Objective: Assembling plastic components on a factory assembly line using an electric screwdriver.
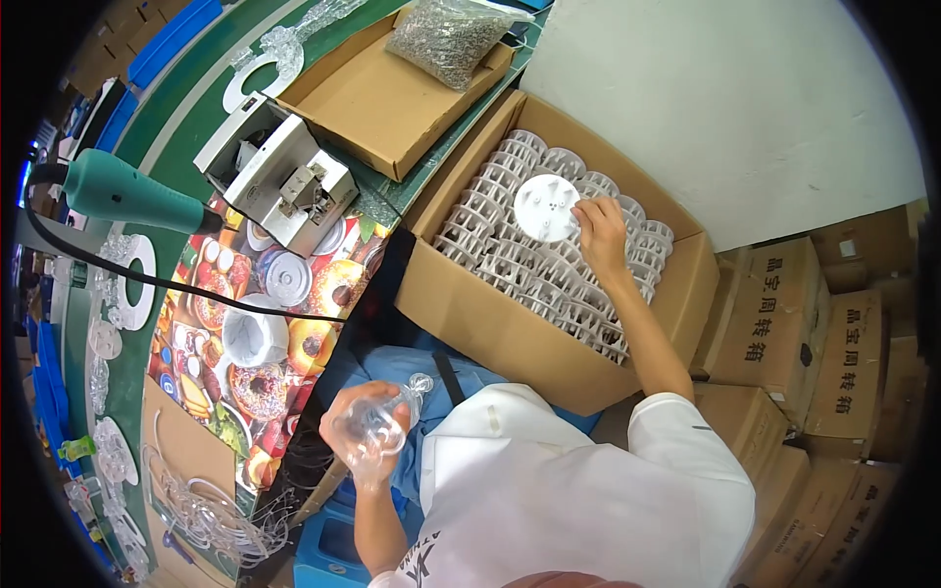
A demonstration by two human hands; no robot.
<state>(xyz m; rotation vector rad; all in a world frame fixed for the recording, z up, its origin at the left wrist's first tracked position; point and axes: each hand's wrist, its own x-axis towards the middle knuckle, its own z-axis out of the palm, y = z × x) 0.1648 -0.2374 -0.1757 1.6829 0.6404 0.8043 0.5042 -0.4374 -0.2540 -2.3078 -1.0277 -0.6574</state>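
In my left hand (355, 429), near my lap, is a clear plastic part (377, 423) with a rounded body and a narrow knobbed end. The fingers wrap around its body. My right hand (600, 233) reaches over a large open cardboard box (510, 333) and pinches the edge of a round white plastic disc (545, 208) with small holes near its middle. Beneath the disc, several rows of stacked white plastic parts (490, 201) fill the box. The underside of the disc is hidden.
A teal electric screwdriver (132, 191) with a black cable hangs over the bench, beside a white screw feeder (279, 176). A white faceted part (255, 331) sits on the food-print mat. Behind are a shallow cardboard tray (363, 98) and a bag of screws (449, 41). Clear tubing (211, 514) lies nearer.
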